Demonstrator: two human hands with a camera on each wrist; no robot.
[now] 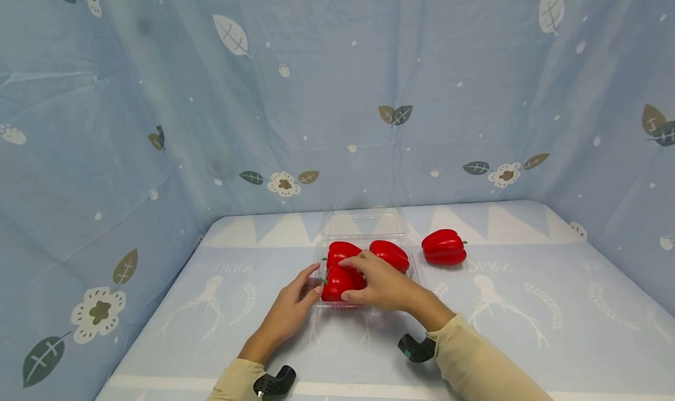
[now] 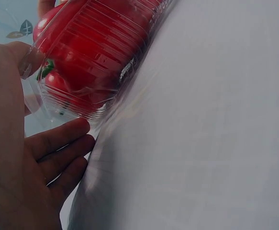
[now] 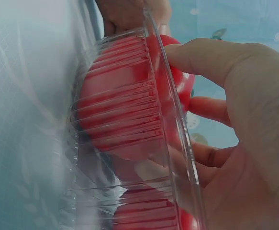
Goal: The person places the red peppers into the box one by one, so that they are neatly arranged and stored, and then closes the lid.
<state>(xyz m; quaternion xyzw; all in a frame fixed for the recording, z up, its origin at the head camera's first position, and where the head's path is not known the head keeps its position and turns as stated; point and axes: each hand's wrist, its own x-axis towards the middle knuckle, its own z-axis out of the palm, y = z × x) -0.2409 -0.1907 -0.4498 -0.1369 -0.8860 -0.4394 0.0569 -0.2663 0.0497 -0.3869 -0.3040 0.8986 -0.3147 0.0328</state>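
Note:
Three red bell peppers sit in a clear plastic clamshell box [image 1: 316,302], its lid [image 1: 364,222] folded back behind it. My right hand [image 1: 381,281] holds the near bell pepper [image 1: 337,284], thumb on its near side and fingers over the top. Behind it lie a back-left bell pepper [image 1: 341,250] and a back-right bell pepper [image 1: 390,254]. My left hand [image 1: 287,310] is at the box's left side, thumb tip over the rim. In the left wrist view, several fingers [image 2: 65,163] of this hand extend loosely beside the ribbed wall.
Another red bell pepper [image 1: 444,247] lies on the table to the right of the box. A patterned cloth [image 1: 211,342] covers the table. Blue curtains [image 1: 337,96] with leaf prints rise behind and at both sides.

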